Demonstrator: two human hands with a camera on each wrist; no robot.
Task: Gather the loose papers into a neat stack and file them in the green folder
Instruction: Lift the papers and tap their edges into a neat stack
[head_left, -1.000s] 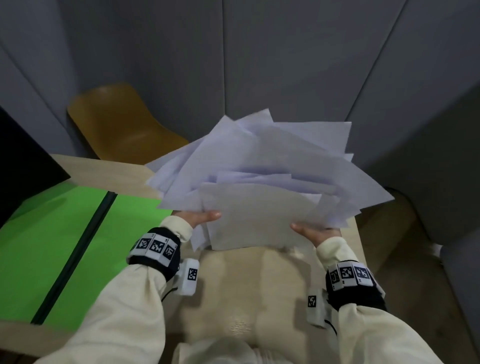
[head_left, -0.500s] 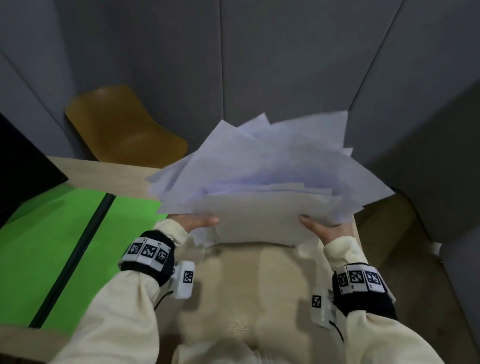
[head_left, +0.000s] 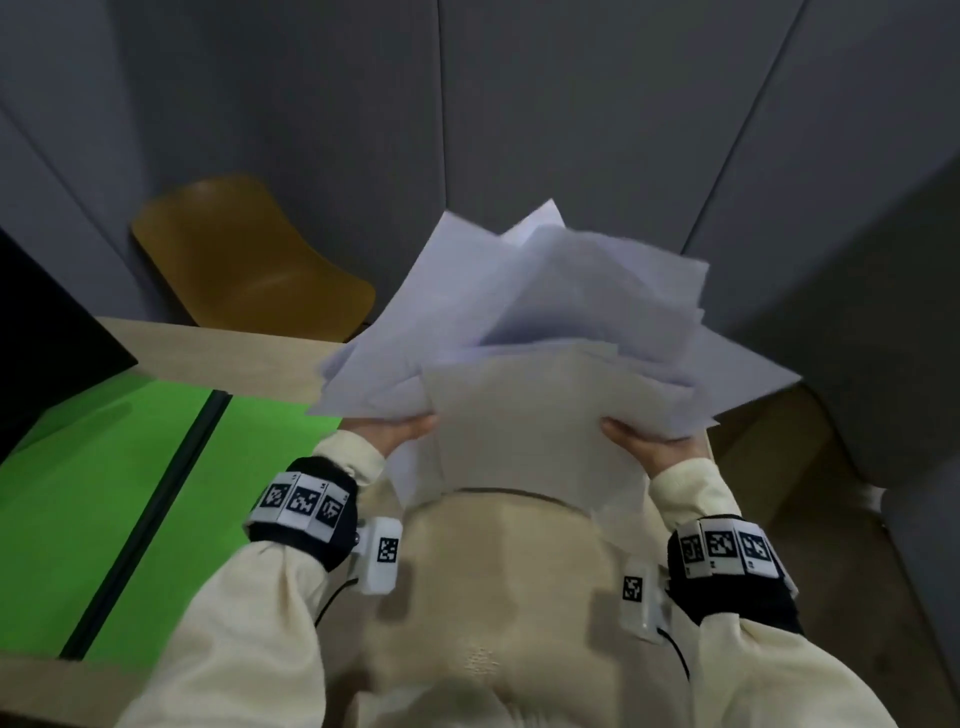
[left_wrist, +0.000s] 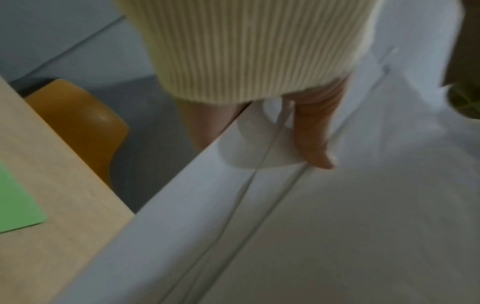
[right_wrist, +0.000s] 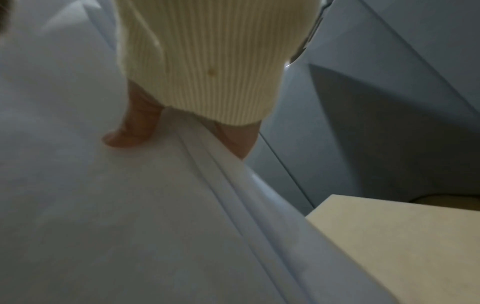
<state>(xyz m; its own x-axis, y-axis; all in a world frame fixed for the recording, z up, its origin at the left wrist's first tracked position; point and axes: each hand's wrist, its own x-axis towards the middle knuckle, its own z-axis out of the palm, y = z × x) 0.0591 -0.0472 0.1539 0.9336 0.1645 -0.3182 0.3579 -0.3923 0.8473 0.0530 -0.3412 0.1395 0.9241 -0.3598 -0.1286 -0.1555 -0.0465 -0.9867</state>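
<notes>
A fanned, uneven bundle of white papers (head_left: 540, 364) is held up in the air in front of my chest. My left hand (head_left: 400, 434) pinches its lower left edge, thumb on top, other fingers hidden beneath. My right hand (head_left: 649, 441) pinches the lower right edge the same way. The left wrist view shows the left hand (left_wrist: 309, 135) with its thumb pressed on the papers (left_wrist: 311, 236). The right wrist view shows the right hand (right_wrist: 135, 129) with its thumb on the papers (right_wrist: 116, 216). The green folder (head_left: 130, 499) lies open and flat on the table at my left.
The wooden table (head_left: 234, 358) runs behind the folder, with an orange-brown chair (head_left: 244, 265) beyond its far edge. A black panel (head_left: 47, 332) stands at far left. Grey partition walls (head_left: 571, 130) close the space ahead and right.
Both hands have lifted and tilted the bundle, and the sheets have slid closer together, the fan narrower than a second ago. The folder has not moved.
</notes>
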